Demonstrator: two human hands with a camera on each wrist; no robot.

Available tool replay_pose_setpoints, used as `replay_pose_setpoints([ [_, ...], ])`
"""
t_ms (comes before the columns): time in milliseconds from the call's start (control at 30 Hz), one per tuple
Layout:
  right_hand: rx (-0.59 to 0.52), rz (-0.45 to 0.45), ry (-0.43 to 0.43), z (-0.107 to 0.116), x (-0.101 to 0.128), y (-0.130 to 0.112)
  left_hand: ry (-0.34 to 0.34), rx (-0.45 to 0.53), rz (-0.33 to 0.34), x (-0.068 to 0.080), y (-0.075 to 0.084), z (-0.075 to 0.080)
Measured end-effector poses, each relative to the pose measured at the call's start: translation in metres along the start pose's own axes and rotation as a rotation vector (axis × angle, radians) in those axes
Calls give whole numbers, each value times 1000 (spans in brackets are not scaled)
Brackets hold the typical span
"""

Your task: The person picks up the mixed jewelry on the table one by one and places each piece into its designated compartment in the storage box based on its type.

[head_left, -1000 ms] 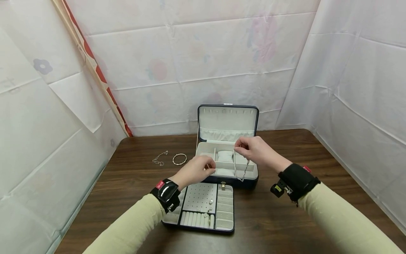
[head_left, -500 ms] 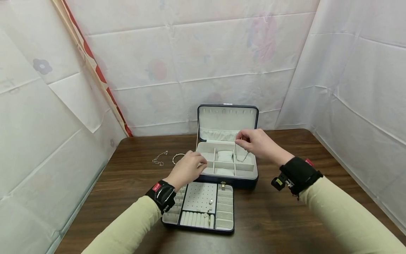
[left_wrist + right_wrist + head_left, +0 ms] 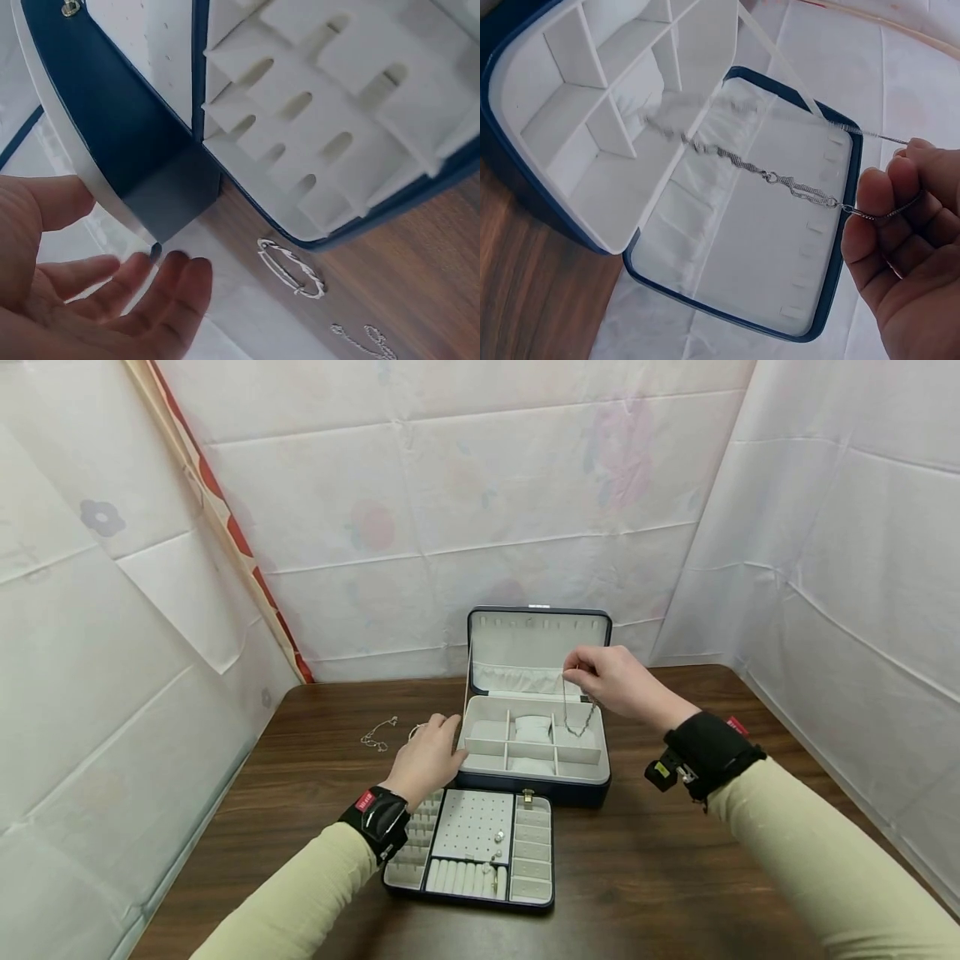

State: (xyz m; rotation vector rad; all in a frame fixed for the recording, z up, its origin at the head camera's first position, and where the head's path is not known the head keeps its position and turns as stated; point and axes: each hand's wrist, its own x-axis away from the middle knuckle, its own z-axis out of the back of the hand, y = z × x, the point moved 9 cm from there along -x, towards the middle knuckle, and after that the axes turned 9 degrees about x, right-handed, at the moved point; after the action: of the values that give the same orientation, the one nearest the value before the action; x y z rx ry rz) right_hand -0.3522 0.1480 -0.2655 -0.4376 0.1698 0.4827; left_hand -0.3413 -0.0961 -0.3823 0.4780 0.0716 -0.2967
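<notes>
The right hand (image 3: 611, 681) pinches a thin silver chain necklace (image 3: 576, 714) between thumb and fingertips, holding it up in front of the raised lid of the open navy jewellery box (image 3: 534, 777), so that the fine twisted links hang in a loop over the rear right compartment of the pale grey lining. The left hand (image 3: 425, 758), fingers straight and holding nothing, rests against the box's left outer wall, just beside a bangle (image 3: 292, 268) lying on the wooden table (image 3: 675, 860). Red tags on both black wristbands carry writing too small to read.
</notes>
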Motion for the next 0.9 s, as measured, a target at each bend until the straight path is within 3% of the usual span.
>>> replay_pose_setpoints([
  [333,28,-1,31,7,-12,12,-111,77,87,-4,-12,-12],
  [900,73,54,89,11,-24,18,-108,90,80,-5,-8,-14],
])
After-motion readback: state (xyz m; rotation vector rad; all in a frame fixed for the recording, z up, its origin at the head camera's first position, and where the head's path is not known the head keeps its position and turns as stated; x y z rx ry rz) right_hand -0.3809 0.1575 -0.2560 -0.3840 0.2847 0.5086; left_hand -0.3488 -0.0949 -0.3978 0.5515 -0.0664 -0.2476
